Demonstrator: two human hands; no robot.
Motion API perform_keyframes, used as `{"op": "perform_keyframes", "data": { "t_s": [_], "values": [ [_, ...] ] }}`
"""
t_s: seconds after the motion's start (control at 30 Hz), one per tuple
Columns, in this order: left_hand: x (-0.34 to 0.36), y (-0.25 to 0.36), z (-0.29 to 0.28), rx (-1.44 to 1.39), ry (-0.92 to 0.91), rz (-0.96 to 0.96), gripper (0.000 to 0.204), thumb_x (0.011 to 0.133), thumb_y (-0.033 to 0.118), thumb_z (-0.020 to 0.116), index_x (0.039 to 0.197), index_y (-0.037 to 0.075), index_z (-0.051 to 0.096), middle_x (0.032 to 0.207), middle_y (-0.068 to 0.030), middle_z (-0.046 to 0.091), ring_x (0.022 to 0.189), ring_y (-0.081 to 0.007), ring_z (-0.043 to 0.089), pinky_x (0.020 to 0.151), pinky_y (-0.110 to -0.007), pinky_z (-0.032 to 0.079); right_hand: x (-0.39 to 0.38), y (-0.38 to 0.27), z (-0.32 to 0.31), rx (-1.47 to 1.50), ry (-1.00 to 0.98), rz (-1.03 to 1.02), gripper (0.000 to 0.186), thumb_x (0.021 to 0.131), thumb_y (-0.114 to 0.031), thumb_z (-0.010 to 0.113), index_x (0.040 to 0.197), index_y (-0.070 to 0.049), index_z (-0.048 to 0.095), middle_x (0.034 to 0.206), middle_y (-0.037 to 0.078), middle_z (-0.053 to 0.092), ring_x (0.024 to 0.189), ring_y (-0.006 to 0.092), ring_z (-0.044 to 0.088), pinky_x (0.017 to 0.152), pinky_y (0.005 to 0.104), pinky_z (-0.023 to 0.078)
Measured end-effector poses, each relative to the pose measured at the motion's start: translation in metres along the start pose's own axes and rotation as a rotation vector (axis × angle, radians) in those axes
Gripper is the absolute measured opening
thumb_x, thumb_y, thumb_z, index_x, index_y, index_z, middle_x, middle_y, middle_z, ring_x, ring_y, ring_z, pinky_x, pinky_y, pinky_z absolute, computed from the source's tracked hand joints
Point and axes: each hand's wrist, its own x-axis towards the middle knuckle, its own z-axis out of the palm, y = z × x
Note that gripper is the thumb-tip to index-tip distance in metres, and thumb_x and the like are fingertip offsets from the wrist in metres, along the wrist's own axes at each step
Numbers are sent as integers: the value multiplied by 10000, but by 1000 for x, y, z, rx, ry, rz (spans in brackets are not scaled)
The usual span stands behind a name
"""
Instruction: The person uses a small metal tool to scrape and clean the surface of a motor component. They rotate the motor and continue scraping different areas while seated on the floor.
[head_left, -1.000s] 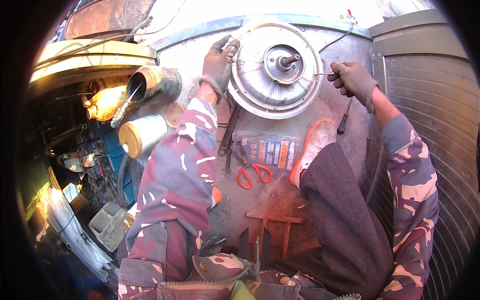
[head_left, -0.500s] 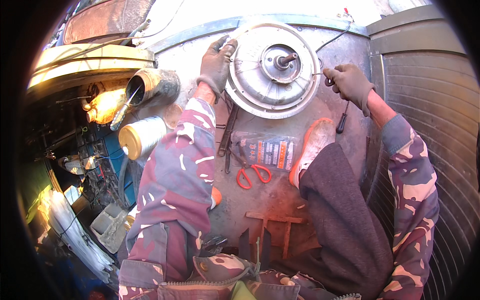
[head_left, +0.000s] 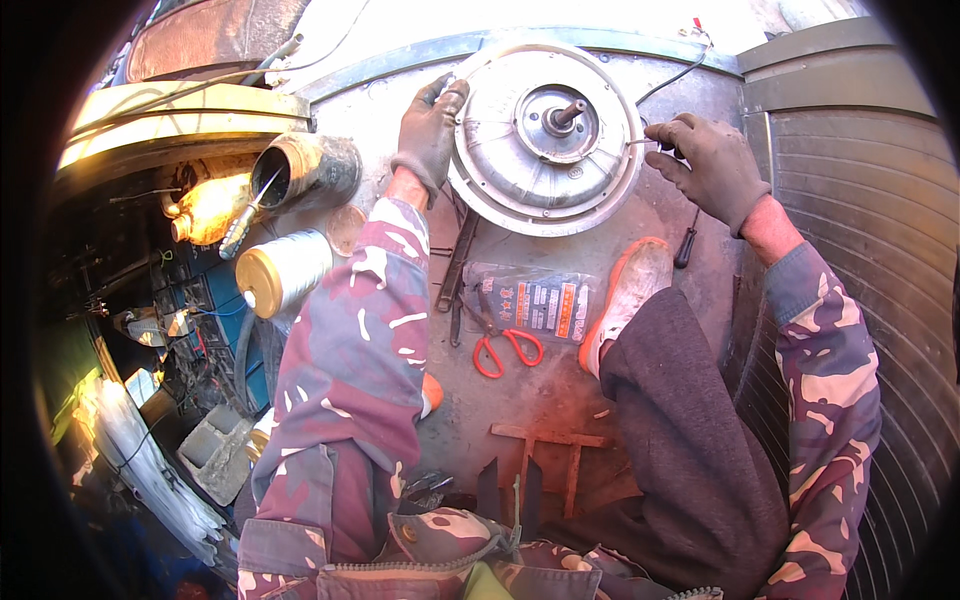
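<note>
A round silver hub motor (head_left: 500,170) with a short shaft at its centre stands tilted on the floor, face toward me. My gloved left hand (head_left: 432,128) grips its upper left rim, thumb and fingers curled over the edge. At the opposite rim, my gloved right hand (head_left: 708,165) pinches a thin-shafted tool (head_left: 643,141) with a dark handle. The tip of that tool meets the motor's right edge; the fingers hide most of the handle. Red-handled scissors (head_left: 508,352) lie on the floor below the motor, beside a printed plastic bag (head_left: 540,300).
A black-handled screwdriver (head_left: 685,245) lies right of my shoe (head_left: 635,290). To the left are a spool of white thread (head_left: 290,270), a dark metal pipe (head_left: 325,170) and a yellow bottle (head_left: 215,210). A ribbed metal shutter (head_left: 860,200) borders the right side.
The motor's shaft has shifted slightly left and up. My right hand has moved a little right and turned, its fingers more extended around the tool. My left hand keeps its hold on the rim.
</note>
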Motion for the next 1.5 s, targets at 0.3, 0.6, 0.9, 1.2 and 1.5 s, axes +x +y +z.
{"op": "perform_keyframes", "data": {
  "t_s": [0.3, 0.6, 0.9, 1.2, 1.5],
  "values": [
    [-1, 8, 4, -32, -20, -59, 589, 1024, 255, 762, 1474, -68, 562, 1249, -162, 726, 1122, -196, 690, 970, -290, 553, 38, 1, -3, 795, -357, 898, 427, 1085, -393, 608, 1067, 14, 736, 819, 90, 721, 601, 182, 648, 576, 321, 520],
    [-4, 10, 4, 11, 2, -24, 560, 1044, 234, 736, 1465, -89, 557, 1230, -150, 733, 1108, -174, 693, 951, -279, 558, 0, -7, -1, -112, 72, 89, 331, 1010, -414, 709, 1123, -110, 772, 1118, 128, 754, 934, 341, 752, 859, 467, 590],
    [3, 0, 0, 43, 15, -21, 601, 1026, 270, 759, 1465, -90, 560, 1273, -177, 727, 1126, -203, 697, 981, -295, 550, 9, -6, 11, 241, -255, 503, 422, 1009, -475, 690, 1051, -71, 805, 925, 125, 769, 835, 331, 752, 780, 480, 585],
    [4, 0, 1, -77, -6, -61, 589, 1023, 281, 766, 1467, -56, 575, 1282, -181, 716, 1168, -214, 676, 1014, -306, 534, -8, -13, 2, -27, 37, 129, 342, 990, -420, 723, 1104, -105, 792, 1057, 111, 753, 947, 303, 739, 852, 463, 576],
    [-3, 4, -1, -35, 8, -33, 563, 1049, 327, 740, 1434, -57, 595, 1268, -154, 709, 1129, -206, 688, 971, -301, 565, 19, -15, -7, -218, -116, 64, 298, 1015, -387, 689, 1043, -106, 784, 1008, 94, 758, 868, 318, 727, 824, 490, 571]
  ]
}}
